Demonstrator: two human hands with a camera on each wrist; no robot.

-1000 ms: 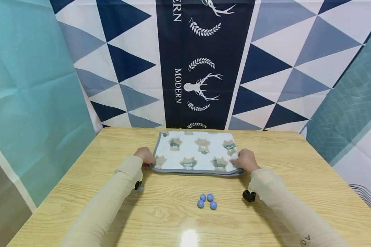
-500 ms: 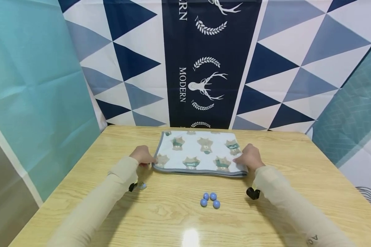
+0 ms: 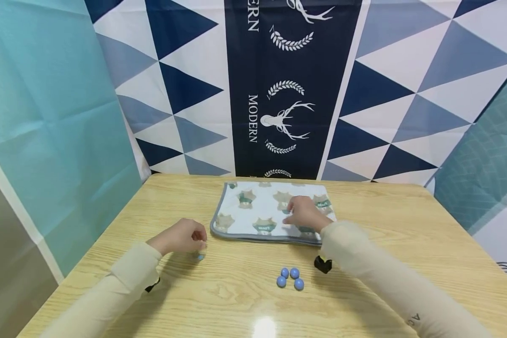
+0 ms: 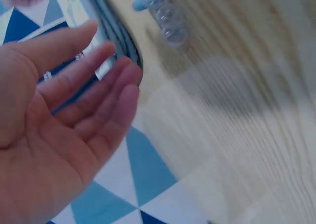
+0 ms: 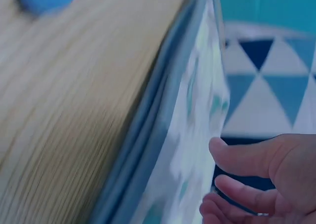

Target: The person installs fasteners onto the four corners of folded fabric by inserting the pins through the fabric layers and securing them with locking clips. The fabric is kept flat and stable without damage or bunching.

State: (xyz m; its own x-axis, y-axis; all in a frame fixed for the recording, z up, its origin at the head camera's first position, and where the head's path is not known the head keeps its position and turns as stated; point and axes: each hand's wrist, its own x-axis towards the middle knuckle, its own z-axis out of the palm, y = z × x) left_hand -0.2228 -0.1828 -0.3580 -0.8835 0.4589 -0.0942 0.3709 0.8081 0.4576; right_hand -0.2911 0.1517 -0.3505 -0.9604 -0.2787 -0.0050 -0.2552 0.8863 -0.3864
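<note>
A folded white cloth point(image 3: 253, 213) with grey edging and a bear print lies at the back of the table. My right hand point(image 3: 307, 213) is over the cloth's right part, fingers loosely bent and holding nothing; the right wrist view shows the layered grey edge point(image 5: 160, 100) beside it. Left of the cloth, my left hand point(image 3: 181, 237) hovers with relaxed fingers and nothing in them. Close by its fingertips is a small row of clear round beads point(image 4: 168, 19) with a light blue end, mostly hidden by the hand in the head view.
Several blue balls point(image 3: 294, 272) sit grouped on the wooden table point(image 3: 236, 300) in front of the cloth. A patterned curtain point(image 3: 295, 94) hangs behind the table's far edge, and a teal curtain point(image 3: 59, 117) stands along the left.
Both hands have let go of the cloth's front corners. My left hand has moved toward me and slightly left; my right hand has moved left over the cloth. The head view has shifted slightly.
</note>
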